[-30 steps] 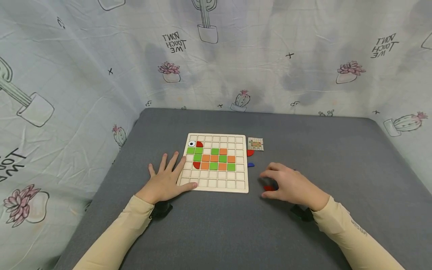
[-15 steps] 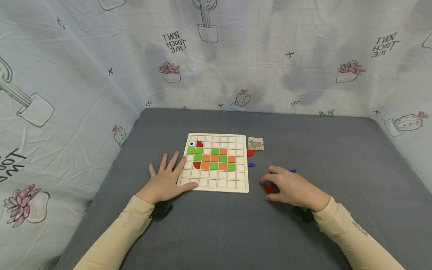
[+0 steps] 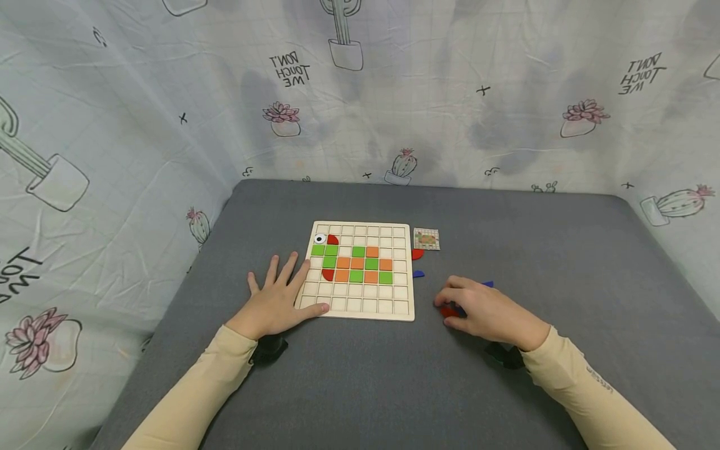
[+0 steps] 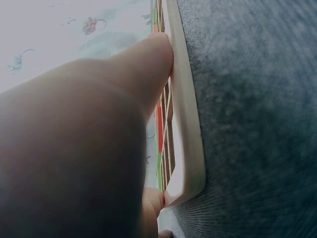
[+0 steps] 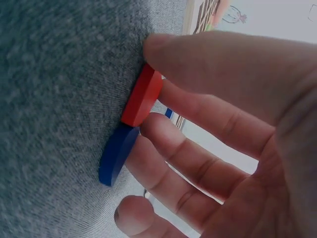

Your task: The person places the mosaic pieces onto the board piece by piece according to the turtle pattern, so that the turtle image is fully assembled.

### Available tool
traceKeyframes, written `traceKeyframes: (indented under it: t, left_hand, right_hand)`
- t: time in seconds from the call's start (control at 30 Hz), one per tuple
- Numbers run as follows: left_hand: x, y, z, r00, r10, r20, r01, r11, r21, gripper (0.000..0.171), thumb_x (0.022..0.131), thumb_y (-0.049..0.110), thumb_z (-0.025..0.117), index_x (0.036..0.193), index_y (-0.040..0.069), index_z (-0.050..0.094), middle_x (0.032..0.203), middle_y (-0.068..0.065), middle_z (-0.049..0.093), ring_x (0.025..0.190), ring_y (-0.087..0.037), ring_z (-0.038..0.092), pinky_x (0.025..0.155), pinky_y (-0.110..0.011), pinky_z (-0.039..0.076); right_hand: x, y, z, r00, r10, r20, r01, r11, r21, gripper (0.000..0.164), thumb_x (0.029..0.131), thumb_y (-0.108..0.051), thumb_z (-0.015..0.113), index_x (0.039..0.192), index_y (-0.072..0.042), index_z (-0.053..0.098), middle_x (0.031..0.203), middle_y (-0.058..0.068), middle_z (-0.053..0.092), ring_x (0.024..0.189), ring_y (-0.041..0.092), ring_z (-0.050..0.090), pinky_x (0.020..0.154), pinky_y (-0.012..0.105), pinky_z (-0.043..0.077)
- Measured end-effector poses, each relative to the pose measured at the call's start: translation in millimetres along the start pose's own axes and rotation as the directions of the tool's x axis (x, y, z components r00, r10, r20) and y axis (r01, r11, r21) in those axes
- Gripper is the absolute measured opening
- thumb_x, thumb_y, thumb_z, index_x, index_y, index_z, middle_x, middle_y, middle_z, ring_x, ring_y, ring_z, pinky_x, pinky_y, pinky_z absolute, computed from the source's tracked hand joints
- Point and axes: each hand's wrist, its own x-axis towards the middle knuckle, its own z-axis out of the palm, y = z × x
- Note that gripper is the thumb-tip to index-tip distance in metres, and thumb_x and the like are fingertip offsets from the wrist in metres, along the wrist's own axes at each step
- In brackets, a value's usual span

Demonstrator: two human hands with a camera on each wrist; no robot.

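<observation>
My left hand lies with its fingers spread at the left side of the wooden grid board, the thumb over its front edge. Square green and orange tiles, two red quarter-round tiles and a round eye tile form a shape on the board. To the right of the board, my right hand pinches a red tile with a curved edge between thumb and index finger, low at the table. A blue tile touches the red one's end, beside the other fingertips, in the right wrist view.
By the board's right edge lie a small picture card, a red tile and a blue tile. Another blue piece shows behind my right hand. A patterned cloth hangs around the grey table.
My right hand has shifted slightly, and its thumb and fingers have drawn closer on the red tile. A blue piece has come into sight behind that hand. My left hand stays put.
</observation>
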Motion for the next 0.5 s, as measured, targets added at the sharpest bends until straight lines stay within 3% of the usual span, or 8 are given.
traceKeyframes:
  t: [0.5]
  left_hand:
    - [-0.2, 1.9, -1.5, 1.000, -0.009, 0.001, 0.009, 1.000, 0.003, 0.110, 0.089, 0.082, 0.055, 0.169, 0.017, 0.016, 0.176, -0.017, 0.005, 0.159, -0.052, -0.003, 0.107, -0.090, -0.001]
  right_hand:
    - [1.3, 2.4, -0.2, 1.000, -0.006, -0.018, 0.006, 1.000, -0.002, 0.019, 0.087, -0.010, 0.085, 0.099, -0.022, 0.077, 0.097, -0.008, 0.065, 0.076, 0.005, 0.058, 0.064, 0.024, 0.050]
